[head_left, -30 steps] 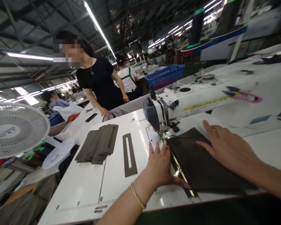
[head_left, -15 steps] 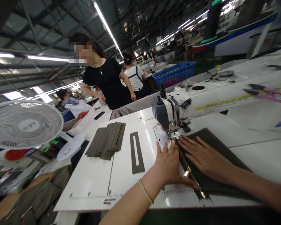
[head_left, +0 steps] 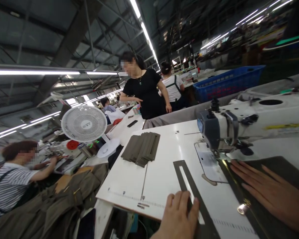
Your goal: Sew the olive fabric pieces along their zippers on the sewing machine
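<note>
My left hand (head_left: 180, 212) is on a dark olive strip with a long slot (head_left: 181, 169). Its fingers are bent over the strip's left side and slot, with the thumb across the right side. My right hand (head_left: 271, 192) lies flat, fingers stretched, on a dark olive fabric piece (head_left: 286, 167). Along that piece's left edge runs a zipper with a shiny metal slider (head_left: 243, 207). The far end of the zipper edge reaches the needle area of a sewing machine (head_left: 218, 129).
A fanned stack of similar slotted strips (head_left: 142, 147) lies further left on the white table (head_left: 122, 189). Beyond stand a white fan (head_left: 84, 124), a phone-like dark object (head_left: 132, 123) and a blue crate (head_left: 229, 83). Co-workers are behind and at left; olive fabric (head_left: 52, 209) is heaped nearby.
My left hand has left the zippered piece and moved left onto the slotted strip. My right hand stays flat on the fabric. The view has swung left, bringing a co-worker in striped clothing into sight.
</note>
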The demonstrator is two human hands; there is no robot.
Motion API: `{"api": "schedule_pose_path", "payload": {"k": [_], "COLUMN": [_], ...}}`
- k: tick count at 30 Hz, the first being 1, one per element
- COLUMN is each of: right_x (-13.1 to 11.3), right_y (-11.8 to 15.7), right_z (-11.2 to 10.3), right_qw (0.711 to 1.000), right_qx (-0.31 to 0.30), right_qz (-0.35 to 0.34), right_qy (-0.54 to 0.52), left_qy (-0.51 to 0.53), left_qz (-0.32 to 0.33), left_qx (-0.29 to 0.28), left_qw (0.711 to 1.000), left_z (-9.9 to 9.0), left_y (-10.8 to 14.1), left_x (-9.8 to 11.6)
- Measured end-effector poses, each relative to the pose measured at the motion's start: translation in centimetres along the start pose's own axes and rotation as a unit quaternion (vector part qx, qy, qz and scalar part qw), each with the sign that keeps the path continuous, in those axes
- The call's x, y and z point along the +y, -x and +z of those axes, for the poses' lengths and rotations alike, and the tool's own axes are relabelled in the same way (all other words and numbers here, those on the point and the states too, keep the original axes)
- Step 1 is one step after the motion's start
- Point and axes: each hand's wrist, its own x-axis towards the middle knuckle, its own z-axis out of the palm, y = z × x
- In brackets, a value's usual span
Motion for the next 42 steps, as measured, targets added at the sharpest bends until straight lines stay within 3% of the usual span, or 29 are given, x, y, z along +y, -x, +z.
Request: {"api": "schedule_pose_path", "payload": {"k": [3,8,11,15,23,28,30,33,36,42], "right_x": [-0.3,-1.8,-2.2,-2.3,-3.9,-5.7,-5.9,-5.8,-5.8,-5.8], "right_y": [-0.5,-1.4,-1.5,-1.4,-1.5,-1.2,-1.3,-1.5,-1.7,-2.0], "right_z": [-0.7,-3.0,-3.7,-4.0,-4.6,-5.2,-5.4,-5.7,-5.8,-5.9], "right_qw": [0.996,0.996,0.996,0.997,0.997,0.998,0.998,0.998,0.998,0.998], "right_qx": [0.030,0.013,-0.001,-0.032,-0.032,-0.023,-0.026,-0.027,-0.015,0.002], "right_qz": [-0.066,-0.071,-0.074,-0.048,-0.026,-0.034,-0.038,-0.042,-0.043,-0.045], "right_qy": [0.045,0.059,0.059,0.060,0.063,0.055,0.053,0.040,0.032,0.042], "left_qy": [-0.022,0.015,0.044,0.058,0.174,0.174,0.157,0.107,0.060,0.031], "left_qz": [0.047,0.067,0.113,0.076,0.049,0.078,0.091,0.080,0.066,0.083], "left_qx": [0.036,0.052,0.105,0.168,0.237,0.338,0.321,0.214,0.140,0.164], "left_qw": [0.998,0.996,0.987,0.981,0.955,0.922,0.929,0.968,0.986,0.982], "left_z": [0.4,0.3,0.9,1.0,-1.7,-2.6,-2.1,-1.2,-0.9,-0.3], "left_y": [-0.1,0.1,0.8,0.9,-3.3,-7.4,-9.4,-11.7,-12.6,-12.6], "left_x": [0.5,-0.9,-0.8,-0.3,-2.4,0.5,2.2,3.9,4.3,3.6]}}
